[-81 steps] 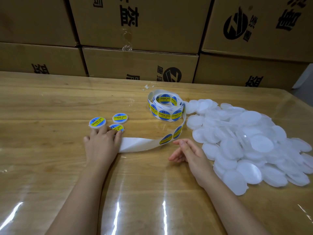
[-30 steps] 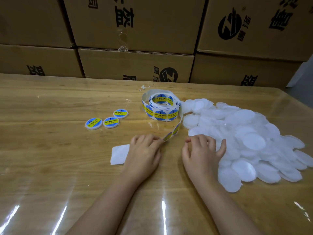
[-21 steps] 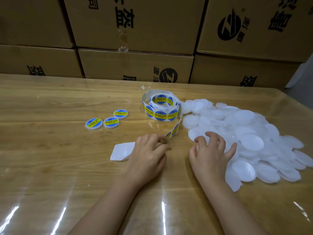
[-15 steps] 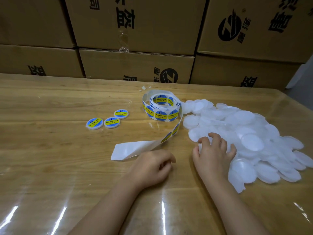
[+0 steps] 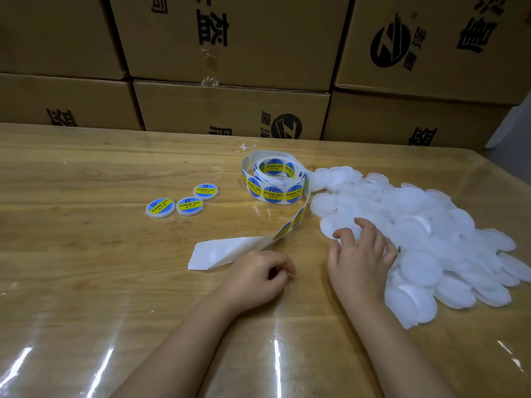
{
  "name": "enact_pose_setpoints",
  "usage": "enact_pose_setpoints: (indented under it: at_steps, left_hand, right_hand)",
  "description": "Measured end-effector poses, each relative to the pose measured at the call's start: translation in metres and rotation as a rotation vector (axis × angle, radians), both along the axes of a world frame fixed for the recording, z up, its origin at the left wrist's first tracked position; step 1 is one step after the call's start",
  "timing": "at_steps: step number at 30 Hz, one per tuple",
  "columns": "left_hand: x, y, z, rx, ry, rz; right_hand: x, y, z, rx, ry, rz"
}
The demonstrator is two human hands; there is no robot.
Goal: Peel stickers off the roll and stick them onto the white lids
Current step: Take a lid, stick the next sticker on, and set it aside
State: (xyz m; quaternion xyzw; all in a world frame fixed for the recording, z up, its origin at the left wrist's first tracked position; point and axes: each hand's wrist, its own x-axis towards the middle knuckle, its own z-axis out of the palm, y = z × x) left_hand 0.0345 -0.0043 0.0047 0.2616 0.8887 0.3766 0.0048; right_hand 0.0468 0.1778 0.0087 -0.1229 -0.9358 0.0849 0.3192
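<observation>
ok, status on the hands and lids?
Left hand curled, contents hidden. Right hand on pile of round white plastic lids. Three lids stickered, left of blue-yellow sticker roll. Nothing in the way.

Between the left hand (image 5: 258,278) and the right hand (image 5: 360,259) a narrow lane of wooden table (image 5: 86,268) runs forward and closes at the sticker roll (image 5: 274,179). The roll's loose backing strip (image 5: 230,251) slants across the front of the left hand and ends just beside its knuckles. Ahead and to the right of the right hand, a heap of white lids (image 5: 431,234) covers the table. Ahead-left of the left hand, past the strip, lie three labelled lids (image 5: 188,203). Further left, and nearer than both hands, the tabletop lies open. Stacked cardboard boxes (image 5: 230,110) wall off the far edge.
</observation>
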Motion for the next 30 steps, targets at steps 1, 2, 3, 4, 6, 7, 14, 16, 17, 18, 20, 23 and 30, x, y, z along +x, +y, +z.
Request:
enact_pose_setpoints:
  at_steps: [1,2,3,4,6,7,14,16,17,18,20,23,30]
  left_hand:
    - [-0.0002,0.0000,-0.0003,0.002,-0.005,-0.001]
    - [-0.0004,-0.0002,-0.0004,0.003,-0.007,-0.003]
    - [-0.0006,-0.0005,-0.0004,0.003,-0.009,-0.003]
    - [-0.0009,-0.0007,-0.0005,0.003,-0.012,-0.002]
    - [-0.0014,-0.0010,-0.0010,0.010,-0.017,0.002]
    - [-0.0014,-0.0010,-0.0013,0.014,-0.018,0.005]
    - [-0.0028,-0.0008,-0.0033,0.024,-0.024,0.006]
    - [-0.0030,-0.0009,-0.0037,0.027,-0.023,0.006]
    - [-0.0031,-0.0011,-0.0041,0.029,-0.021,0.007]
    - [-0.0033,-0.0012,-0.0046,0.032,-0.021,0.009]
    - [-0.0037,-0.0013,-0.0056,0.041,-0.028,0.008]
    - [-0.0052,-0.0014,-0.0068,0.076,-0.066,0.016]
    - [-0.0058,-0.0017,-0.0043,0.426,-0.207,0.028]
  right_hand:
    - [0.0000,0.0005,-0.0005,-0.016,-0.024,0.010]
    - [-0.0003,0.0007,-0.0005,-0.022,-0.031,0.026]
    - [-0.0009,0.0003,-0.0003,-0.024,-0.023,0.052]
    - [-0.0016,-0.0003,0.0003,-0.022,-0.002,0.085]
    - [-0.0022,-0.0014,0.0013,-0.013,0.046,0.122]
    - [-0.0024,-0.0015,0.0012,-0.003,0.062,0.106]
    - [-0.0067,0.0026,-0.0060,-0.156,-0.014,-0.048]
    - [-0.0070,0.0026,-0.0062,-0.133,-0.002,-0.027]
    - [-0.0069,0.0023,-0.0058,-0.116,0.006,-0.021]
    - [-0.0068,0.0022,-0.0051,-0.106,0.013,-0.020]
    - [-0.0061,0.0025,-0.0044,-0.100,0.033,-0.016]
    - [-0.0050,0.0023,-0.0036,-0.113,0.105,0.045]
    - [-0.0045,-0.0061,-0.0044,-0.255,0.312,0.496]
